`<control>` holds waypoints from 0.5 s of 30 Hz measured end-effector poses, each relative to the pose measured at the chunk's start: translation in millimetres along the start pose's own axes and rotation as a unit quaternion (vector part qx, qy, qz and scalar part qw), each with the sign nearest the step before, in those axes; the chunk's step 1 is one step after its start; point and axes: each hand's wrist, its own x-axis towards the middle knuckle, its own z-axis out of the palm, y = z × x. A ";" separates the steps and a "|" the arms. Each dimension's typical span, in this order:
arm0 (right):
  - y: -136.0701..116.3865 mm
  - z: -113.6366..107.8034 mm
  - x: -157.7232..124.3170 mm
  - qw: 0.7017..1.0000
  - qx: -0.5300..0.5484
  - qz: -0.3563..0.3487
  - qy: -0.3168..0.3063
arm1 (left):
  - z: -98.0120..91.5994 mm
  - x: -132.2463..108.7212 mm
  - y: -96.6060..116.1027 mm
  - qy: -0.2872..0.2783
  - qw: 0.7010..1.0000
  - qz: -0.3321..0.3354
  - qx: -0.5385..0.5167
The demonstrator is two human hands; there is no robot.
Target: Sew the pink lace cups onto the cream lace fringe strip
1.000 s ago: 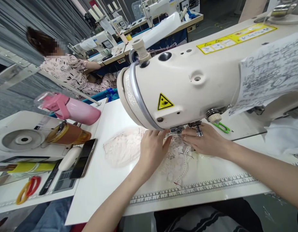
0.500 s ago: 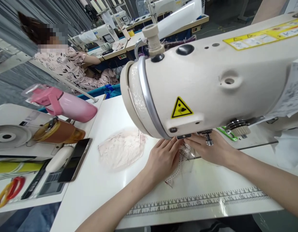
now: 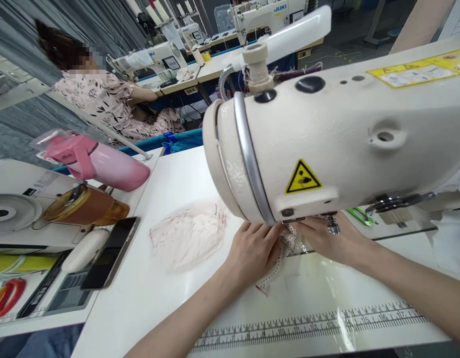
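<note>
A strip of white lace trim (image 3: 277,265) with dark red thread ends lies on the table beneath the sewing machine head (image 3: 289,144). My left hand (image 3: 252,248) is closed over the lace's left side, its fingers bent and held together, the fingertips partly behind the machine head. From the right, my right hand (image 3: 330,238) reaches to the lace near the needle area. Its fingertips are hidden by the machine, so its grip does not show. A sheer pale pink fabric piece (image 3: 189,236) with loose red threads lies flat left of my left hand.
A printed ruler (image 3: 308,325) runs along the table's front edge. At left are a phone (image 3: 111,253), a pink bottle (image 3: 114,164) and an amber cup (image 3: 88,205). Green snips (image 3: 359,217) lie behind my right hand. A person (image 3: 99,99) sits at another machine.
The view has shifted, so the machine head appears farther right and slightly lower. Both hands stay at the lace under the machine, with little visible change in their pose.
</note>
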 end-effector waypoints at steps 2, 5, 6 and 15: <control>-1.0 -0.7 3.8 1.000 -0.004 0.001 0.018 | -0.4 0.5 0.2 0.002 1.000 0.003 0.001; -3.1 -6.0 9.9 0.999 -0.011 -0.012 0.045 | -1.5 1.2 0.5 0.005 1.000 0.004 0.002; -3.8 -8.8 11.6 0.999 -0.021 -0.021 0.043 | -1.9 1.5 0.5 0.006 1.000 0.003 0.001; -8.9 -23.7 25.4 0.961 -0.240 -0.100 0.090 | -4.0 3.9 3.4 0.031 0.999 0.014 0.004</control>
